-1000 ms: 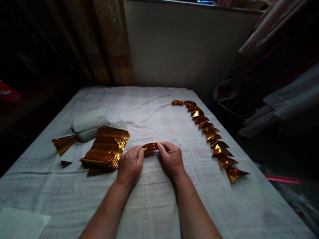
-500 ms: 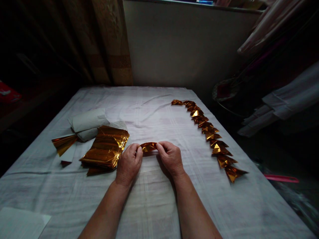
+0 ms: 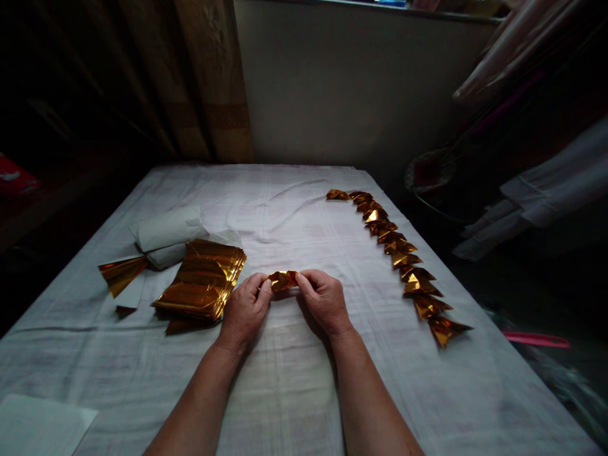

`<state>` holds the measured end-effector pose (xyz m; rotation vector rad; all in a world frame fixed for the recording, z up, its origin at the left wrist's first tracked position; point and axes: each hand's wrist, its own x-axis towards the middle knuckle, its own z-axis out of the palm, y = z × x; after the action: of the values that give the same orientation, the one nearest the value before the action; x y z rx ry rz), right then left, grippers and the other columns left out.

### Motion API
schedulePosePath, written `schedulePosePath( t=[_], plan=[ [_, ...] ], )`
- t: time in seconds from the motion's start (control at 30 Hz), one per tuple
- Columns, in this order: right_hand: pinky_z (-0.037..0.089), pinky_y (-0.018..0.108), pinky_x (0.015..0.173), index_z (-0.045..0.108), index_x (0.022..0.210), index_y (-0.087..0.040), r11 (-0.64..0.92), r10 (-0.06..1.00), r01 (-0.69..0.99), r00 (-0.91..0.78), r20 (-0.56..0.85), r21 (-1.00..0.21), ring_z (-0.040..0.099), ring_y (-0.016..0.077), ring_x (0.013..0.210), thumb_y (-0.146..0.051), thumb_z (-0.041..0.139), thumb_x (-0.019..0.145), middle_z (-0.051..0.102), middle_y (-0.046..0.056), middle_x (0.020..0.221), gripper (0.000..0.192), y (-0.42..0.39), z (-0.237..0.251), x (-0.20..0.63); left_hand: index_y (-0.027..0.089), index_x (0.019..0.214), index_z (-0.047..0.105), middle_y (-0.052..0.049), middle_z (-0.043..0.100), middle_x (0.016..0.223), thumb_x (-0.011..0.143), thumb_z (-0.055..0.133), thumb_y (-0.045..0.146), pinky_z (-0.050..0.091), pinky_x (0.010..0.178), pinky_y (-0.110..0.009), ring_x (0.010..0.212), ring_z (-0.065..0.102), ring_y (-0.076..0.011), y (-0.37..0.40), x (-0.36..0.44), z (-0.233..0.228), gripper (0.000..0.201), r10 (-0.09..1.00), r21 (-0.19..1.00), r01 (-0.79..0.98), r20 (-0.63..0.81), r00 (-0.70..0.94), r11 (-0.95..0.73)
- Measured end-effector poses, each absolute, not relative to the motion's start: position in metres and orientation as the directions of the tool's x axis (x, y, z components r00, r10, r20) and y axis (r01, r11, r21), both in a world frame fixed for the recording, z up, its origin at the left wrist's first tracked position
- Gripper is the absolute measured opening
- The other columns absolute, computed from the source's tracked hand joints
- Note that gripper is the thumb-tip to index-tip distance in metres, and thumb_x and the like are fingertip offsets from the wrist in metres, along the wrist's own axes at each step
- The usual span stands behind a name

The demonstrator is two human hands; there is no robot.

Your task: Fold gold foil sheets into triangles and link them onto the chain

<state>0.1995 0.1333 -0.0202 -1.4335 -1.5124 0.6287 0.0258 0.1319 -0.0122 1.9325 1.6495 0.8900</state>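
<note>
A small folded piece of gold foil paper is stretched between my two hands over the middle of the table. My left hand pinches its left end between thumb and fingers. The opposite end is gripped the same way by my right hand. Just left of my left hand lies a stack of gold foil sheets, slightly fanned. Along the right side runs a curved row of folded gold foil pieces, several of them overlapping.
Crumpled white paper lies behind the foil stack, with a loose gold strip beside it. A white sheet rests at the near left corner. The pale cloth covers the table. Beyond the right edge is a pink item.
The foil piece between my hands has changed shape: its arched upper edge now looks more crumpled and dented. My hands have drawn very slightly closer together.
</note>
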Motion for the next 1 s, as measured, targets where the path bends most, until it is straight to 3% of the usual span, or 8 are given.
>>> schedulePosePath(
  t=[0.23,0.47,0.7,0.83,1.0],
  plan=[
    [0.05,0.027,0.069,0.073,0.076,-0.025,0.181,0.957,0.478,0.114,0.265,-0.859,0.067,0.0177,0.072,-0.033,0.054,0.088,0.074,0.002,0.077,0.024,0.134,-0.021,0.2,0.022,0.084,0.063,-0.001,0.069,0.076,0.093,0.042,0.039,0.047,0.066,-0.026,0.071,0.064,-0.0167,0.131,0.026,-0.012,0.028,0.98,0.766,0.611,0.166,0.114,-0.201],
    [0.051,0.028,0.07,0.073,0.076,-0.024,0.198,0.956,0.452,0.106,0.273,-0.87,0.069,0.0186,0.074,-0.032,0.053,0.088,0.076,0.004,0.079,0.025,0.134,-0.02,0.201,0.022,0.084,0.062,-0.002,0.069,0.078,0.093,0.042,0.036,0.048,0.069,-0.027,0.073,0.064,-0.0175,0.131,0.029,-0.015,0.026,0.967,0.69,0.693,0.251,0.04,-0.208],
    [0.049,0.026,0.071,0.075,0.081,-0.025,0.227,0.943,0.661,0.033,0.33,-0.715,0.069,0.0172,0.075,-0.028,0.054,0.09,0.075,0.003,0.082,0.023,0.131,-0.016,0.213,0.022,0.084,0.063,-0.003,0.069,0.079,0.095,0.041,0.037,0.048,0.072,-0.029,0.076,0.065,-0.0188,0.128,0.031,-0.016,0.029,0.936,0.65,0.714,0.35,0.025,-0.262],
    [0.049,0.026,0.069,0.076,0.083,-0.025,0.23,0.937,0.734,0.008,0.348,-0.639,0.069,0.0178,0.075,-0.028,0.055,0.089,0.076,0.003,0.083,0.022,0.132,-0.019,0.217,0.022,0.088,0.065,-0.004,0.071,0.084,0.093,0.044,0.04,0.049,0.071,-0.029,0.073,0.065,-0.0179,0.128,0.032,-0.017,0.028,0.949,0.672,0.701,0.315,0.024,-0.241],
    [0.053,0.028,0.076,0.077,0.087,-0.024,0.173,0.907,0.64,0.193,0.375,-0.748,0.072,0.0194,0.079,-0.034,0.052,0.088,0.078,0.005,0.088,0.027,0.137,-0.025,0.22,0.022,0.086,0.066,-0.002,0.07,0.077,0.09,0.048,0.046,0.05,0.066,-0.027,0.069,0.066,-0.0177,0.131,0.029,-0.017,0.03,0.955,0.713,0.667,0.295,-0.007,-0.216]
  ],
)
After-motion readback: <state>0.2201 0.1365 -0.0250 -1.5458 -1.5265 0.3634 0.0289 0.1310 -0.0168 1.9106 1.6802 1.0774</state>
